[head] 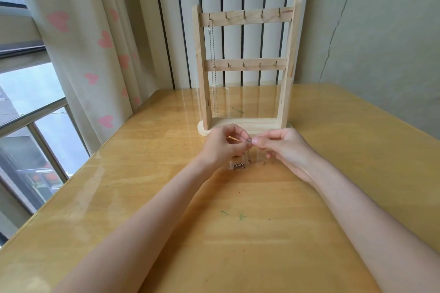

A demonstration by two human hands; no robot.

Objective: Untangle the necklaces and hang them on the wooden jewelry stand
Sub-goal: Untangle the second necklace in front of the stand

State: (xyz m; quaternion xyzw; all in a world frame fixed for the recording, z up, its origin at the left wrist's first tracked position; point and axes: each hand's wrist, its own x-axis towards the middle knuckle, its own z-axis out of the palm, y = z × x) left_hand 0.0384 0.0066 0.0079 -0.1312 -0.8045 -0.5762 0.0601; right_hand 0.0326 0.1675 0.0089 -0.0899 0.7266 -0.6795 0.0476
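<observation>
I saw no readable writing. My left hand (223, 145) and right hand (284, 147) both pinched a tangled necklace (248, 141) above the worktop (238, 221), near the wooden stand (246, 64).

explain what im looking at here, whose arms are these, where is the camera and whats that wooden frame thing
There is no machine: a person wears one camera on the head, looking down at their own arms. The left hand and right hand together pinch a small tangled chain above a yellow wooden table. More of that chain, with a patterned metal piece, lies on the table below the hands. Behind stands the wooden jewelry stand, with two rows of hooks. One silver necklace already hangs from the top left hook.
</observation>
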